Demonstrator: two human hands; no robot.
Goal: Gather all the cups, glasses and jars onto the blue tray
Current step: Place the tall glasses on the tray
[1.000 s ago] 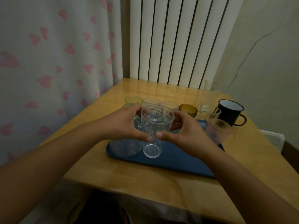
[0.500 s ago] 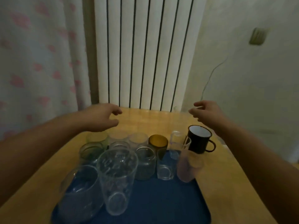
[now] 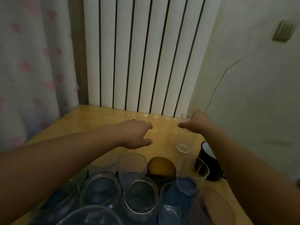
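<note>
head view: the right hand (image 3: 197, 122) reached a tall clear drinking glass (image 3: 185, 116) at the wooden table's (image 3: 100, 117) far corner, well apart from the blue tray (image 3: 172, 192); whether its fingers grasped it, i could not tell. the left hand (image 3: 136, 133) hovered loosely curled, empty. thin, slippery, breakable: best taken around mid-wall

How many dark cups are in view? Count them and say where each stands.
2. The amber-lined cup stands behind the clear glasses; the black mug stands to its right, partly hidden by the right forearm. The forearms may hide others.
</note>
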